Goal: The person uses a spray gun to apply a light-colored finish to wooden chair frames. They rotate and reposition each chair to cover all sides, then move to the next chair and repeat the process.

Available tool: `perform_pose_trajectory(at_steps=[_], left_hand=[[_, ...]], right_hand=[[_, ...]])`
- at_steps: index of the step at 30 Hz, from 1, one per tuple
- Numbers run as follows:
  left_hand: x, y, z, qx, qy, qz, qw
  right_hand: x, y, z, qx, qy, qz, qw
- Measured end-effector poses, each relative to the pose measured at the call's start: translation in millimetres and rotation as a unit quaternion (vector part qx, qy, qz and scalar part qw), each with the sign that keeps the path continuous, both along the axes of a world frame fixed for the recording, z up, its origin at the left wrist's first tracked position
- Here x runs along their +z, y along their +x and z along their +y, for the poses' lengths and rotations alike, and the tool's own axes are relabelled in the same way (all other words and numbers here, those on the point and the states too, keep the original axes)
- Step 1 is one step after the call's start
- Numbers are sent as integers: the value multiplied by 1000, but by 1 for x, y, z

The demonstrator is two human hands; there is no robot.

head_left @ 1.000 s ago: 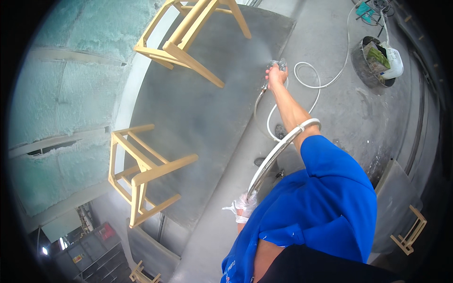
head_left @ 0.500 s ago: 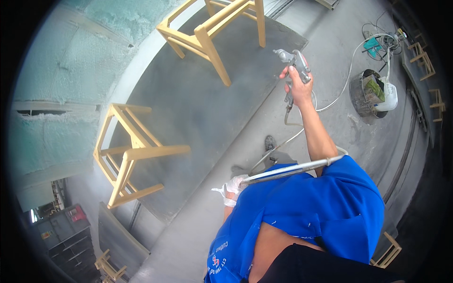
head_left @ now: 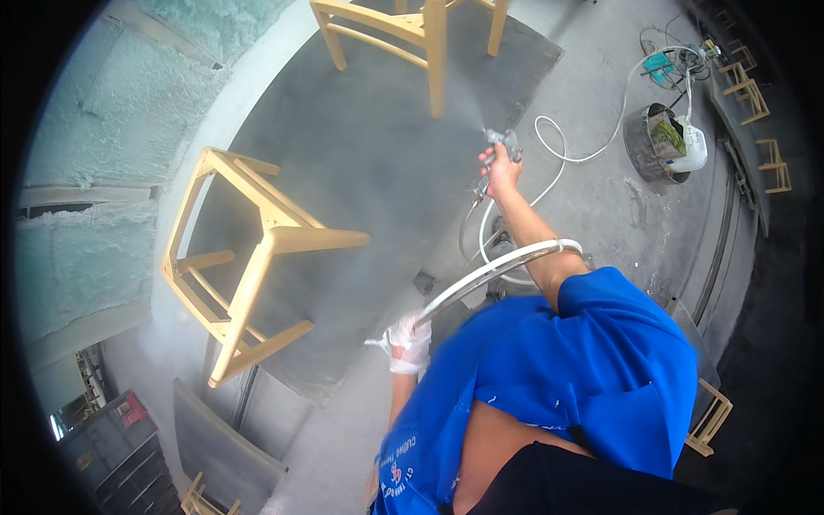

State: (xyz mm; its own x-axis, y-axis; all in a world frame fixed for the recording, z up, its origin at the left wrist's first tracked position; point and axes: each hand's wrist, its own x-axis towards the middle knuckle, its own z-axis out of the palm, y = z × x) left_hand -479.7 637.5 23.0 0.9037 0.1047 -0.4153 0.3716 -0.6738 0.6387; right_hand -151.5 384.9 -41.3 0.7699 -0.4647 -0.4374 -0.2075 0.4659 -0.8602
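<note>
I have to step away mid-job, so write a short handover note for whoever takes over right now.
Right hand: raised forward, gripping the spray gun, which is aimed toward the far chair frame and putting out a faint mist.
Left hand: gloved, holding the white hose that loops over the right arm.
Things: near chair frame lies tipped over on the dark mat to the left; metal bucket stands far right.
Done: cannot tell from the picture how much of either frame is coated.
Left: probably finish the far frame, then check the near one.
</note>
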Motion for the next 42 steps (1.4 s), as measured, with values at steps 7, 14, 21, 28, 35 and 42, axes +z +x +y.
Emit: perform_pose_trajectory(at_steps=[7, 14, 21, 28, 35, 42], left_hand=[[-16, -50, 62, 37, 23, -43, 998], [-42, -33, 78, -54, -54, -143, 987], [-33, -8, 91, -60, -58, -122, 989], [4, -32, 112, 61, 27, -58, 996], [12, -93, 104, 160, 97, 76, 979], [12, -133, 92, 170, 2, 143, 975]], right_hand=[[-63, -42, 55, 238, -380, 82, 890], [75, -49, 46, 279, -654, -144, 688], [155, -50, 49, 79, -510, -250, 820], [101, 54, 139, 97, -337, -128, 928], [105, 137, 233, 123, -70, -248, 958], [19, 176, 254, 26, 84, -76, 993]])
